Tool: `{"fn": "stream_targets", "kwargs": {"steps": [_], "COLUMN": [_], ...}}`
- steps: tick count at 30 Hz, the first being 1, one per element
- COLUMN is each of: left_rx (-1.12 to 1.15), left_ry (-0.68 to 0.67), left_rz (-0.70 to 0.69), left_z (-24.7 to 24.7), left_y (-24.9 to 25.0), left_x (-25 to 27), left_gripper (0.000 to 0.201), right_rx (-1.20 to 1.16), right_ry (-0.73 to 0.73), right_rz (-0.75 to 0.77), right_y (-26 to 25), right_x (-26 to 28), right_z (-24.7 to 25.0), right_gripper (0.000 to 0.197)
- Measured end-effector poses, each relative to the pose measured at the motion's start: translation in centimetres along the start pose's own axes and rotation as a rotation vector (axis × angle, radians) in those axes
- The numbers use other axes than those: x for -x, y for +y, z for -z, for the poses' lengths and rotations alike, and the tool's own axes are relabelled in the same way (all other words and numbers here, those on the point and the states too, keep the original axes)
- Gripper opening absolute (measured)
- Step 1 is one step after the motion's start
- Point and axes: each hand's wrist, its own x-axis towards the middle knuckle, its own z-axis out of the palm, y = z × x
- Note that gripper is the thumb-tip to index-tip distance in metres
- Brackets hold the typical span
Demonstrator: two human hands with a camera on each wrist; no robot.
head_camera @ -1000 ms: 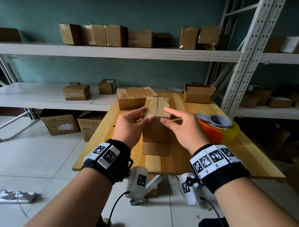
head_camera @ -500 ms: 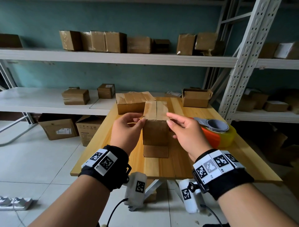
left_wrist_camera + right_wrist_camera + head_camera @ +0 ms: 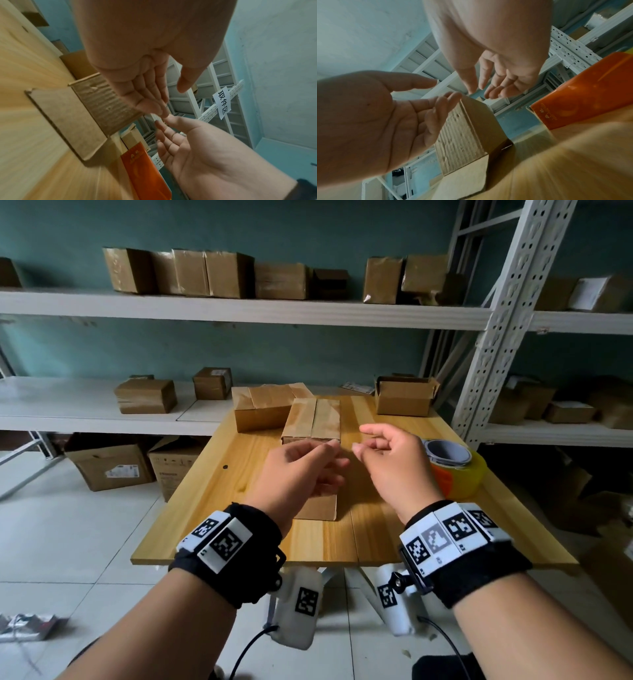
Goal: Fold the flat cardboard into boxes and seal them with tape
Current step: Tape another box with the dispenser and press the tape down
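Note:
A small brown cardboard box [image 3: 312, 419] stands upright in the middle of the wooden table [image 3: 219, 491], with clear tape along its top seam. One bottom flap [image 3: 317, 508] lies flat on the table toward me. My left hand [image 3: 318, 463] hovers just in front of the box with relaxed fingers, holding nothing. My right hand [image 3: 373, 443] hovers to the right of the box, fingers loosely curled and empty. An orange tape dispenser [image 3: 455, 470] sits right of that hand. The wrist views show both palms bare: left hand [image 3: 147, 97], right hand [image 3: 496, 81], box [image 3: 467, 135].
A second taped box [image 3: 267, 409] lies behind the first. An open box [image 3: 404, 395] stands at the table's back right. White shelving [image 3: 239, 309] behind and a rack post [image 3: 496, 320] at right carry several boxes. Larger cartons [image 3: 109, 463] stand on the floor at left.
Both hands were touching the box top at its seam. They have come off it and drawn back toward me, and now hover empty. The box stays upright.

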Motion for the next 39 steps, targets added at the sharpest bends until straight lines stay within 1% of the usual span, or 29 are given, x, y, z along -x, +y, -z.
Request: {"fn": "stream_targets", "kwargs": {"steps": [4,8,10,12,14,15,16,17,20,22,25,28,29,31,34,37,39], "left_rx": [-0.002,0.034,0.045,0.047,0.044,0.043,0.042,0.038,0.031,0.037,0.041,0.056,0.065,0.096,0.151,0.201,0.217], "left_ry": [-0.085,-0.114,-0.109,-0.11,-0.109,-0.102,-0.095,-0.085,-0.072,-0.066,-0.068,-0.056,-0.05,-0.031,-0.003,0.005,0.007], "left_rz": [0.071,0.125,0.15,0.178,0.212,0.226,0.244,0.263,0.308,0.325,0.339,0.362,0.367,0.372,0.378,0.39,0.4], "left_z": [-1.6,-3.3,-4.0,-4.7,-5.3,-5.6,-5.8,-6.0,-6.7,-7.0,-7.3,-7.2,-7.0,-6.8,-6.3,-6.1,-6.1], "left_y": [-0.6,-1.3,-1.6,-1.9,-2.5,-2.8,-3.1,-3.3,-3.5,-3.5,-3.6,-3.6,-3.5,-3.5,-3.5,-3.3,-3.3], "left_x": [-0.1,-0.5,-0.8,-1.1,-1.5,-1.8,-2.1,-2.2,-2.4,-2.3,-2.4,-2.3,-2.3,-2.3,-2.5,-2.5,-2.4], "left_gripper": [0.022,0.022,0.023,0.022,0.024,0.027,0.031,0.031,0.022,0.016,0.026,0.031,0.03,0.028,0.023,0.021,0.021], "right_rx": [0.145,0.3,0.357,0.386,0.447,0.483,0.513,0.535,0.627,0.694,0.713,0.797,0.825,0.823,0.826,0.86,0.908], "right_ry": [0.117,0.168,0.141,0.059,-0.018,-0.033,-0.035,-0.03,-0.023,-0.02,0.019,-0.019,-0.027,-0.009,0.008,0.033,0.041], "right_rz": [-0.006,-0.118,-0.221,-0.32,-0.368,-0.378,-0.388,-0.391,-0.368,-0.346,-0.318,-0.318,-0.311,-0.303,-0.35,-0.375,-0.35], "right_y": [0.9,1.4,1.8,2.4,3.6,4.2,4.4,4.2,3.8,3.7,3.8,4.2,4.2,4.1,3.7,3.0,2.6], "right_x": [-0.4,-0.9,-1.1,-1.4,-1.8,-2.1,-2.2,-2.1,-2.1,-2.2,-2.5,-2.7,-2.8,-2.9,-2.7,-1.8,-1.2], "right_z": [1.0,2.1,2.8,3.0,3.0,3.0,3.2,3.3,4.1,4.5,4.5,4.4,4.4,4.7,5.2,5.5,5.5], "right_gripper": [0.031,0.042,0.051,0.064,0.083,0.091,0.095,0.096,0.08,0.074,0.073,0.079,0.078,0.066,0.05,0.041,0.042]}}
